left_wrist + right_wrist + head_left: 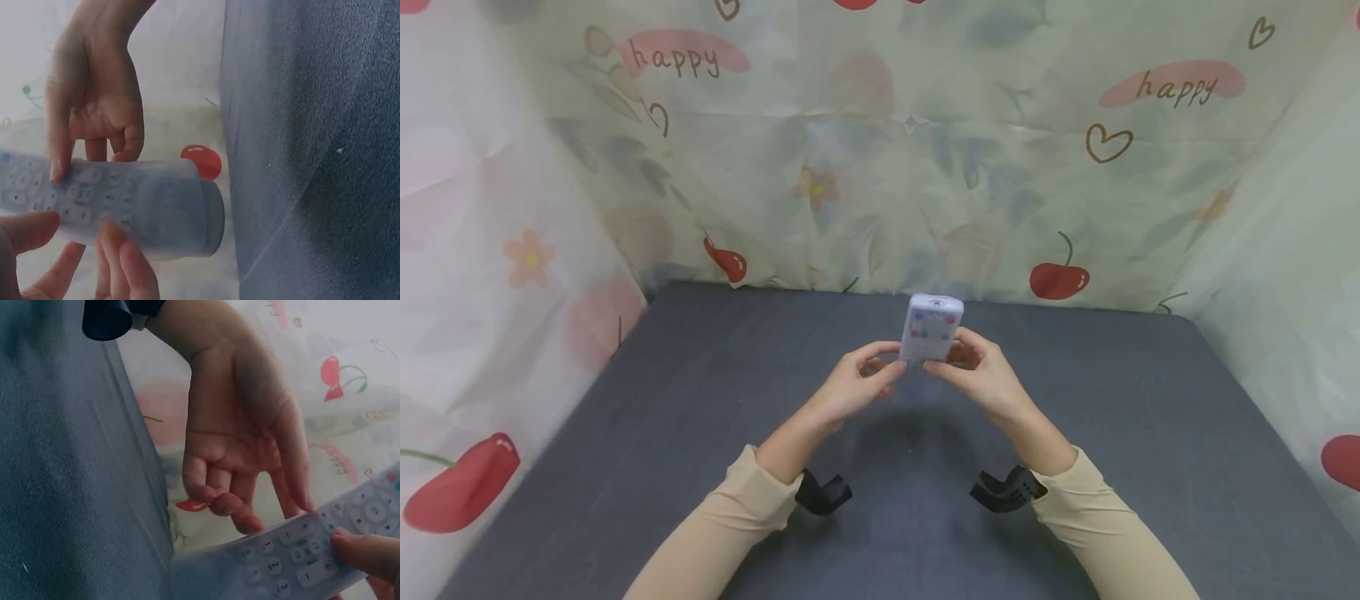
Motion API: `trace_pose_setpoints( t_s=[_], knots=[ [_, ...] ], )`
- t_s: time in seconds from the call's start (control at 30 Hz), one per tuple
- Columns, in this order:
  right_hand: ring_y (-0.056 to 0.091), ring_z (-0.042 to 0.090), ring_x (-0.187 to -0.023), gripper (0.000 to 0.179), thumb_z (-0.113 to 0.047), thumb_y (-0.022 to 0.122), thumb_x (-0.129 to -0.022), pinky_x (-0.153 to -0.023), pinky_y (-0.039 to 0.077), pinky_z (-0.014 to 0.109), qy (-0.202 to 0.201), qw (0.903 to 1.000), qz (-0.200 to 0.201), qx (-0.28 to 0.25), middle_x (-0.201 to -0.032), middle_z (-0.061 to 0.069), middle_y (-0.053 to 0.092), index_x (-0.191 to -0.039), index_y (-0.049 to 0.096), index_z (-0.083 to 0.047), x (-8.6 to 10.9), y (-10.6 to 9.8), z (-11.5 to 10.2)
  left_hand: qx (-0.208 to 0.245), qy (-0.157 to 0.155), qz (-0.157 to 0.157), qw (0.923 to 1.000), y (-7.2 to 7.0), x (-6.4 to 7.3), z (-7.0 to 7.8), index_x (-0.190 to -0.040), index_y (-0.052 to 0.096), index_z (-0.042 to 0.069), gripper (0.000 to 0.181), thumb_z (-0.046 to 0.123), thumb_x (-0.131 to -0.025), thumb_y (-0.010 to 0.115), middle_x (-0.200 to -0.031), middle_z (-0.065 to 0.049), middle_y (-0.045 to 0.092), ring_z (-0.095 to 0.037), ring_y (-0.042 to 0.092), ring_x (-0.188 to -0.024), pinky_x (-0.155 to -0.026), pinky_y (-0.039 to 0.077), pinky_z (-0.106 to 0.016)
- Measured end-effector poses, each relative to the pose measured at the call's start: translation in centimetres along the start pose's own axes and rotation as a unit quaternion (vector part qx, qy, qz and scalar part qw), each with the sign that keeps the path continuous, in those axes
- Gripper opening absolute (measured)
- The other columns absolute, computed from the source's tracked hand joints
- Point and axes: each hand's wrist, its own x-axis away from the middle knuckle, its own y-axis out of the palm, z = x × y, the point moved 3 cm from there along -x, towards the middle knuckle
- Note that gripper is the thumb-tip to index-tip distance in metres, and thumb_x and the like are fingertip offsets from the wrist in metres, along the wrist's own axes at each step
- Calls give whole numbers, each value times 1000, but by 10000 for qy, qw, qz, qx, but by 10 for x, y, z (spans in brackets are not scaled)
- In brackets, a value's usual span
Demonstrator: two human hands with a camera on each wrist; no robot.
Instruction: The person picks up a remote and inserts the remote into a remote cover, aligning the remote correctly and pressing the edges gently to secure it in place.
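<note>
A pale remote control (931, 329) with coloured buttons at its upper end stands nearly upright, held above the dark table. A translucent cover (165, 212) surrounds it, and in the left wrist view a rounded end sticks out of the cover on the side toward the table. My left hand (853, 383) pinches the left edge, thumb on the button face. From the other side, my right hand (988, 375) grips the right edge, its thumb (362, 550) also over the buttons. Number keys show through the cover in both wrist views.
The dark grey table (700, 400) spreads under both arms. A printed cloth (910, 167) with cherries and hearts hangs behind and along both sides. Black wrist straps (823, 493) sit at the sleeve cuffs, projecting inward above the table.
</note>
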Motion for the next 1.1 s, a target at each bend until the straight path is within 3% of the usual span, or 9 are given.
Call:
trace_pose_setpoints(
  t_s=[0.1, 0.27, 0.37, 0.5, 0.7, 0.9, 1.1],
  knots=[
    [62, 12, -96, 49, -5, 69, -82, -84, 51, 31, -136, 9999, -6, -48, -114, 12, 63, -129, 52, -5, 1, 0, 0, 248, 54, -223, 9994, 0, 0, 1, -135, 47, 13, 41, 22, -96, 53, -108, -22, 62, -27, 67, -84, -84, 54, -41],
    [61, 6, -92, 39, -2, 69, -81, -80, 51, 23, -468, 9989, -82, -26, -106, -8, 63, -119, 59, -6, 3, 0, -2, 1003, -208, -474, 9936, -1, 1, 6, -137, 44, 10, 38, 19, -100, 40, -121, -27, 58, -26, 69, -91, -88, 53, -43],
    [57, 5, -96, 33, 3, 68, -80, -83, 49, 21, -922, 9955, -176, 128, -108, -2, 63, -111, 62, -5, 4, 1, -5, 1240, -278, -450, 9909, -3, 1, 8, -135, 46, 9, 40, 26, -101, 37, -122, -27, 56, -22, 69, -88, -88, 53, -43],
    [53, 2, -104, 35, 7, 68, -77, -92, 46, 23, -1394, 9889, -226, 467, -112, 12, 61, -111, 62, 1, 5, 2, -5, 1174, -261, -386, 9920, -4, 1, 9, -133, 45, 8, 45, 36, -98, 44, -120, -22, 57, -15, 68, -84, -82, 56, -36],
    [50, 4, -109, 38, 7, 70, -76, -94, 47, 39, -1763, 9779, -98, 1120, -116, 15, 59, -112, 60, -1, 5, 5, -4, 1282, -175, -400, 9908, -3, 3, 10, -130, 44, 8, 39, 21, -95, 54, -120, -23, 57, -15, 66, -86, -82, 55, -34],
    [46, 22, -116, 38, 6, 73, -73, -92, 46, 47, -1811, 9702, 295, 1581, -124, 14, 52, -108, 63, -4, 6, 6, -3, 1422, -188, -211, 9894, -1, 3, 10, -130, 40, 10, 44, 12, -91, 59, -124, -22, 55, -18, 63, -91, -84, 54, -36],
    [45, 29, -115, 38, 7, 67, -79, -92, 46, 51, -1608, 9766, 217, 1412, -129, 16, 43, -114, 59, -4, 6, 7, -2, 1400, -47, 49, 9901, 0, 2, 9, -131, 37, 12, 49, 10, -89, 62, -123, -20, 53, -23, 61, -99, -84, 54, -41]
  ],
)
